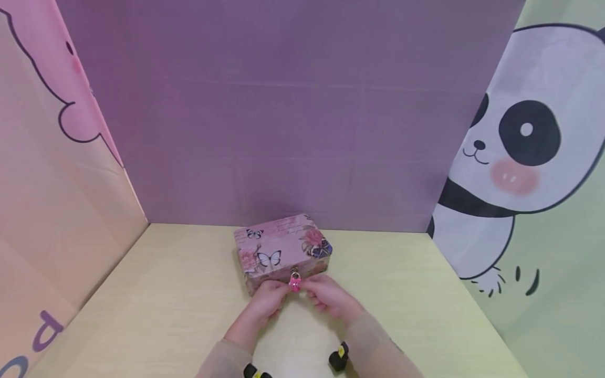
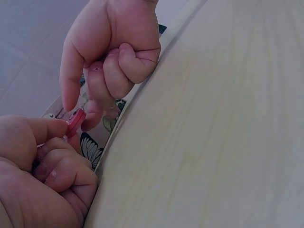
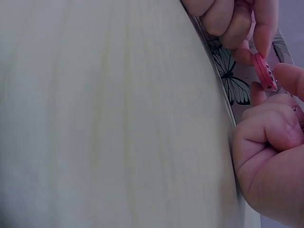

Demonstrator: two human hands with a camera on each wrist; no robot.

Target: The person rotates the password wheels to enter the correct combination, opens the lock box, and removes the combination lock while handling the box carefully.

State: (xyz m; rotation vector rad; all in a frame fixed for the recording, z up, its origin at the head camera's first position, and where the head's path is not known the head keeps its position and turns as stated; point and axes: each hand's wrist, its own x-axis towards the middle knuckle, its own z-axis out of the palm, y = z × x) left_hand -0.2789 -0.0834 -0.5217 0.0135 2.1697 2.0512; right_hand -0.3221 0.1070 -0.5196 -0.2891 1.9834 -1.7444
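Pink padlock pinched in your left hand, steady it against twisting; whether your right hand, narrowed beside it, also grips, I cannot tell.

Is a closed pink box printed with butterflies and roses. Sits slightly turned near the back of the table. Bears at mid-front a small bright-pink padlock, with metal shackle uppermost.
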